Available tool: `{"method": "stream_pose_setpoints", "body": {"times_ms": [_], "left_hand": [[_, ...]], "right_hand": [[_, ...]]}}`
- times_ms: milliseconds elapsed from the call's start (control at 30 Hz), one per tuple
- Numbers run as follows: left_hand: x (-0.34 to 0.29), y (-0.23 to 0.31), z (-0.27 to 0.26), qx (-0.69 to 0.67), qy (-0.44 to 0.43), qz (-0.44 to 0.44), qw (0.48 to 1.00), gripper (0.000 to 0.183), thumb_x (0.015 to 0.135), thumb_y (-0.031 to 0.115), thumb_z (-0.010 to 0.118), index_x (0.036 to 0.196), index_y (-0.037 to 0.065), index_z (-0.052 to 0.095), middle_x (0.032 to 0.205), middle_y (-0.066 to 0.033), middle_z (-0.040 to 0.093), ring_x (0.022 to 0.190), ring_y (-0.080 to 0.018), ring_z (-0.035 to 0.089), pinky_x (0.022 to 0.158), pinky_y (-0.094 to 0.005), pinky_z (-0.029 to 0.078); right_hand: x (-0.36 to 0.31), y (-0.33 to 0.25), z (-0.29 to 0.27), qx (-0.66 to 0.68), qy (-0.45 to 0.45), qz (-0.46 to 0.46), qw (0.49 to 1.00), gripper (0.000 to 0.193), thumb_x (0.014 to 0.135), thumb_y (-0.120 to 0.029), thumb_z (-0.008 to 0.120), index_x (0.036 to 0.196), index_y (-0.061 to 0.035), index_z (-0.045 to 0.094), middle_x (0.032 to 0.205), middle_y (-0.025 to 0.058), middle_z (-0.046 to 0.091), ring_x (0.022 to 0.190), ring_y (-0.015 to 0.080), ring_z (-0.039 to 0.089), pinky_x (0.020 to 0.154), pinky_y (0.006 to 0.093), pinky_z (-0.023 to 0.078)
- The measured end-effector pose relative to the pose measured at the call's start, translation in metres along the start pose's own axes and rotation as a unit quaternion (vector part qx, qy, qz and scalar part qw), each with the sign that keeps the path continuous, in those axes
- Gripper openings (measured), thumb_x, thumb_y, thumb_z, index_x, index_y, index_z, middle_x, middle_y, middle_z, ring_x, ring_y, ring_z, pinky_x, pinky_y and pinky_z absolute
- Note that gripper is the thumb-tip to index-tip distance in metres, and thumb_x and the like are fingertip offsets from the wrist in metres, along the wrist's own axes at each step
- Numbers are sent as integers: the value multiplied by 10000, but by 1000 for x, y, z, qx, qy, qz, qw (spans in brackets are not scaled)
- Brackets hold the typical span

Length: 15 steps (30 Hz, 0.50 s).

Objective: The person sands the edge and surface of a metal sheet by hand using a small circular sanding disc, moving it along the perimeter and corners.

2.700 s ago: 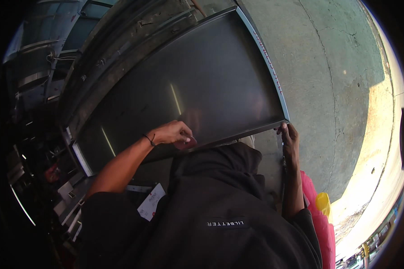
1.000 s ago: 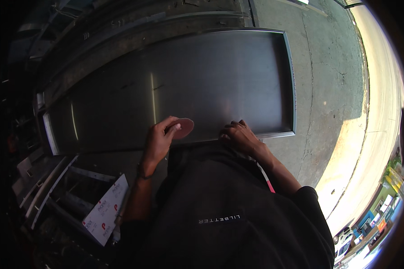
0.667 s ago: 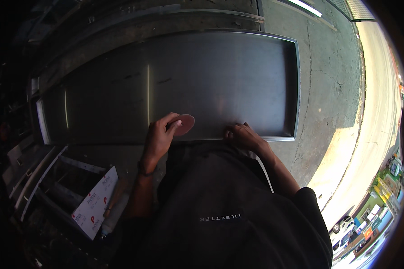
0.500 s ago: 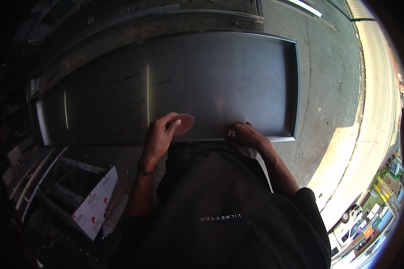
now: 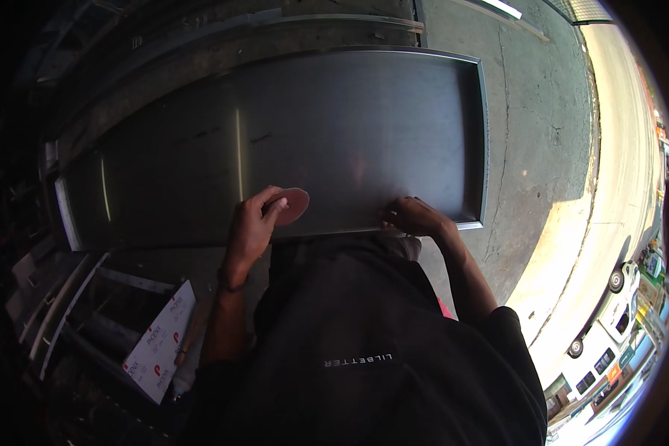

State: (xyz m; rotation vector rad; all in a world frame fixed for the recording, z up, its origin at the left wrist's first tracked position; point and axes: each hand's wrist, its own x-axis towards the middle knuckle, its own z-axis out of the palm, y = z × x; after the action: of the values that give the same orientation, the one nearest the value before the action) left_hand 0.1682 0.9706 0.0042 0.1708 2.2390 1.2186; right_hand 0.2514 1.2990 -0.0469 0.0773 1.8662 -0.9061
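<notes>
A long, shallow dark metal tray [image 5: 342,126] with raised rims stretches across in front of me. My left hand [image 5: 253,227] pinches a round, reddish-brown sanding disc [image 5: 295,206] between thumb and fingers, above the tray's near side. Over the near rim, further right, my right hand [image 5: 418,217] is closed with its fingers curled down. Its fingertips lie in shadow, so whatever they hold or touch cannot be made out.
Lower left, a metal frame [image 5: 115,320] stands beside a white printed sheet [image 5: 160,342]. Metal lengths [image 5: 349,22] run beyond the tray. Cracked concrete floor [image 5: 531,126] spreads to the right, and a white vehicle [image 5: 602,349] is outside on the sunlit ground.
The whole view has shifted slightly. Both hands keep nearly the same places over the tray, the left still pinching the disc. The white vehicle outside shows further up and more fully.
</notes>
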Motion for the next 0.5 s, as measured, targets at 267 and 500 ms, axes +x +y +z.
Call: {"method": "stream_pose_setpoints", "body": {"times_ms": [267,500], "left_hand": [[-2,2,-1,4,-4,-3,1000,192,973,122,626,1092,-27,647,930,-188,703,904,-251,722,774,-335,519],[-5,2,-2,-4,-5,-5,1000,173,987,97,601,1089,-36,642,905,-153,707,890,-200,715,787,-314,518]], "right_hand": [[-5,15,-7,-68,7,-24,997,292,1028,-206,459,1047,-79,721,1001,111,742,955,255,715,864,402,550],[-13,25,-17,-66,3,-2,998,330,1042,-262,461,1033,-59,721,970,116,742,932,250,717,852,388,547]]}}
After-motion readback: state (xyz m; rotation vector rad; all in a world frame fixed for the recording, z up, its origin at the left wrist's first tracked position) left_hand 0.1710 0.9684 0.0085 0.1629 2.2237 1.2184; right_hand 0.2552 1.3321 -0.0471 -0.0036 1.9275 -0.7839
